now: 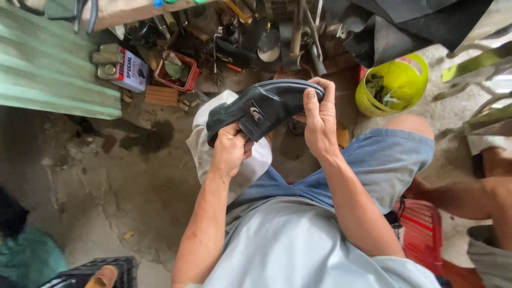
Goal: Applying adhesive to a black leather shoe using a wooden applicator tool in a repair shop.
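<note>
I see a black leather shoe (261,109) held up over my lap, lying on its side with a small metal buckle on the upper facing the camera. My left hand (230,149) is clenched around the heel end from below, thumb and fingers pinching the edge of the opening. My right hand (320,120) wraps the toe end, thumb pressed flat on top of the leather and fingers curled behind it. So both hands are grasping the shoe, one at each end, and it touches nothing else that I can make out.

Just beneath the shoe a pale cloth (213,144) is draped over my left knee. My blue denim shorts (384,160) cover the right thigh, and a light grey shirt (298,250) fills the lower middle of the view.

Further out, on the concrete floor (117,197), a yellow-green plastic bucket (394,82) stands to the right of the shoe with scraps inside it. Ahead lies a jumble of tools, with a small red basket (178,72) and a white box (130,69) near it. A green corrugated sheet (48,64) lies at the upper left. A red crate (424,232) sits beside my right hip, and another person's bare leg (480,192) shows at the right edge.
</note>
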